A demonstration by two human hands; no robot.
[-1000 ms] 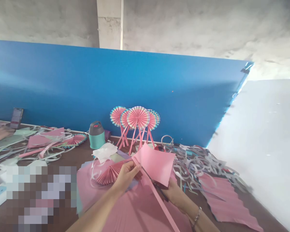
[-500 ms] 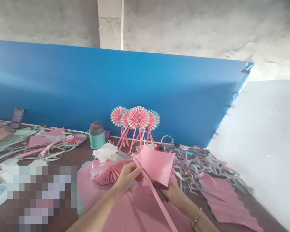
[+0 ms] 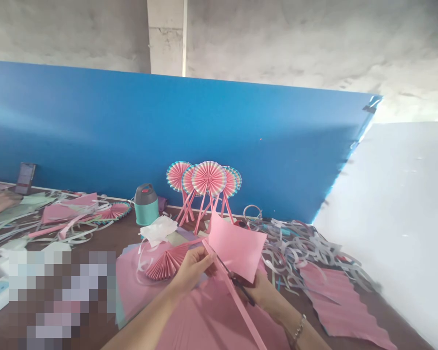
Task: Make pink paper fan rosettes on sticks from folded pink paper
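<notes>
Pinching the pink strip with narrowed fingers, the left hand is near; the right hand grips dark scissors, finger detail unclear, beside the pink sheet between both hands; a twisting strip could make the cut stray, and slipping fingertips could meet the blades; two working hands, one scissors, one strip, one held sheet, at least four far upright fans, one flask left of them

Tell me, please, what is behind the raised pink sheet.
Beyond the pink sheet are pleated paper fans on pink stems, with the blue panel behind them. The lower end of at least one stem is covered, as is whatever lies directly behind the sheet.
</notes>
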